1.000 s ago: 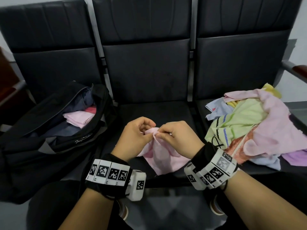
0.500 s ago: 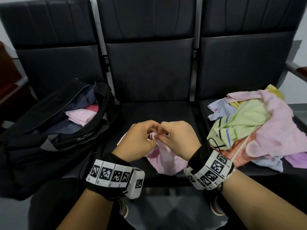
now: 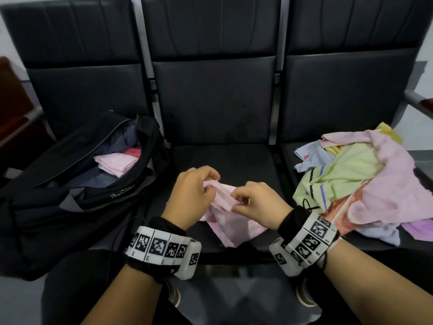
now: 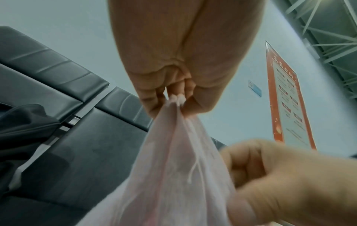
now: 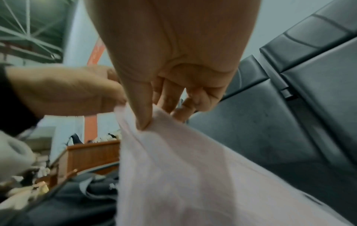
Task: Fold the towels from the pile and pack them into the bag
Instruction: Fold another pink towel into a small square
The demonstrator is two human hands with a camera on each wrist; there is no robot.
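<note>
A thin pale pink towel (image 3: 230,225) hangs over the middle seat (image 3: 234,160), held up by both hands. My left hand (image 3: 194,195) pinches its top edge, fingers and thumb closed on a bunched corner (image 4: 176,100). My right hand (image 3: 255,204) pinches the same edge a little to the right, thumb pressed on the cloth (image 5: 144,122). The towel (image 5: 193,175) drapes down toward me. The black bag (image 3: 70,191) lies open on the left seat with a folded pink towel (image 3: 116,164) inside. The towel pile (image 3: 365,184) sits on the right seat.
Three black padded seats stand in a row with metal dividers (image 3: 276,78) between the backs. A wooden armrest (image 3: 426,104) juts at the far right. My dark-clad knees (image 3: 77,277) are below the seat edge. A red poster (image 4: 287,94) hangs on the wall.
My hands have moved apart along the towel's top edge, the left going left, the right going right, so a short stretch of cloth now shows between them.
</note>
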